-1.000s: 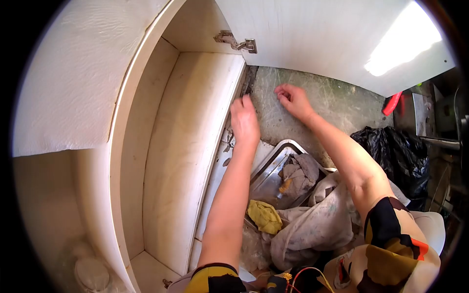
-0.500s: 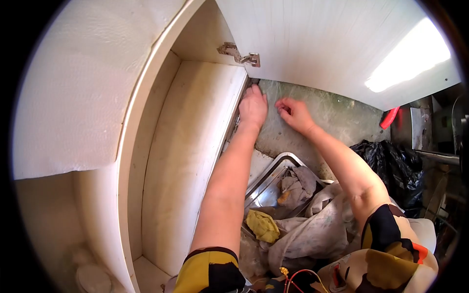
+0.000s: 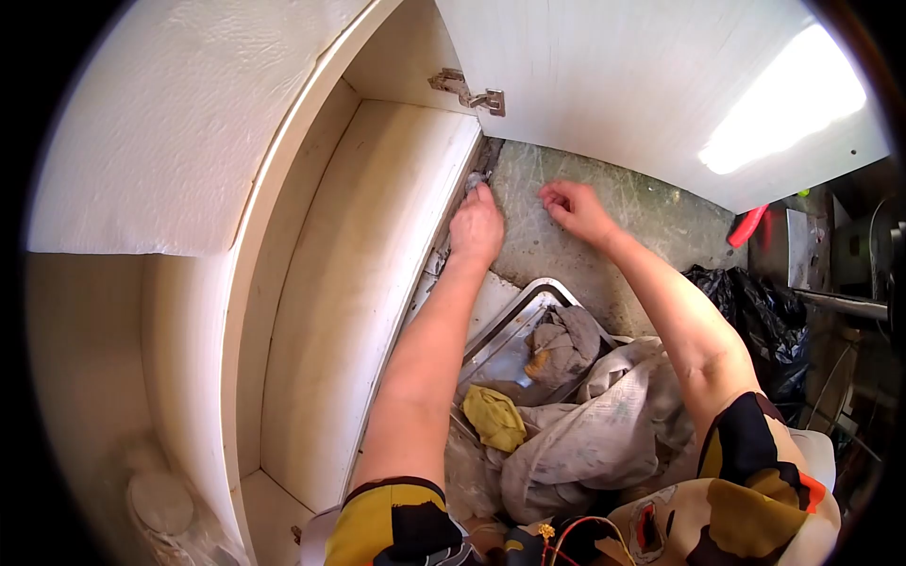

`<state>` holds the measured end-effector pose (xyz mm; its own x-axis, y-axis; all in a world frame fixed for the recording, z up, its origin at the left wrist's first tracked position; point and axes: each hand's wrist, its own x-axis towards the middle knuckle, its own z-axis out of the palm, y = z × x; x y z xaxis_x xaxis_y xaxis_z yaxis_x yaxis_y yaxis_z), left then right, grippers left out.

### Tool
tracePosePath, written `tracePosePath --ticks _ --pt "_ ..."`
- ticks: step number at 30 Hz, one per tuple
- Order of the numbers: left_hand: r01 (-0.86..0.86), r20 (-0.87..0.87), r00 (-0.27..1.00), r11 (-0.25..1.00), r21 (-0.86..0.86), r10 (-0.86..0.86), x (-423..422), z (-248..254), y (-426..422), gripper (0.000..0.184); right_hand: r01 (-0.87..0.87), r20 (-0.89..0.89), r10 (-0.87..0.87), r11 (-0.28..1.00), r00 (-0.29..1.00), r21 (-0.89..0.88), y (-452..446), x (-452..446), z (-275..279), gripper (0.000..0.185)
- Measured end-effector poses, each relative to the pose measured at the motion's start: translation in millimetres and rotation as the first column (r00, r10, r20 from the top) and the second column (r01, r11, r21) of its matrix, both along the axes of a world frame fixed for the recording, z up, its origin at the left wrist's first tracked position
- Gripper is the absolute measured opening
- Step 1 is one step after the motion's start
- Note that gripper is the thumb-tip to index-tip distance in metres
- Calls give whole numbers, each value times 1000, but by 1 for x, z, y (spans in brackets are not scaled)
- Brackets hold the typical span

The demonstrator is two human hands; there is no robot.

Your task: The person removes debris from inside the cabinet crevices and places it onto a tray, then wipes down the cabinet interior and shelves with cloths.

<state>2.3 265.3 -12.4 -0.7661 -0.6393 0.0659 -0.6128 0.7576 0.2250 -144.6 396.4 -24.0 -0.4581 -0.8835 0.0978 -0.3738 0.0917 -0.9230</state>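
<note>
My left hand (image 3: 477, 229) is at the foot of the open white cabinet (image 3: 359, 292), its fingers closed on a small crumpled greyish scrap (image 3: 475, 179) in the narrow gap between the cabinet base and the floor. What the scrap is made of is too small to tell. To the right, my right hand (image 3: 578, 209) hovers over the worn grey floor (image 3: 528, 241) with its fingers curled in, and nothing shows in them. Below both hands lies a metal tray (image 3: 510, 325) with a grey rag (image 3: 566, 344) in it.
The cabinet door (image 3: 613, 85) stands open across the top on a metal hinge (image 3: 486, 101). A yellow cloth (image 3: 494, 418) and a large greyish cloth (image 3: 585, 462) lie near my body. On the right are a black plastic bag (image 3: 755, 321) and a red object (image 3: 747, 226).
My left hand has drawn back a little along the cabinet base, and the greyish scrap now shows at its fingertips. My right hand has stayed nearly in place. The view has shifted slightly.
</note>
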Motion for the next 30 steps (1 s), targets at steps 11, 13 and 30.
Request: tracePosePath --ticks 11,13,30 --pt "89 89 993 989 -119 -78 24 2 1 21 35 -67 -38 999 997 -34 4 3 -7 20" --pt "146 49 989 964 -222 -138 53 -2 5 20 49 -70 -50 999 996 -20 3 6 -11 20" --pt "158 -365 912 982 -103 -185 36 1 0 43 116 -115 -119 993 986 -38 -2 12 -10 21"
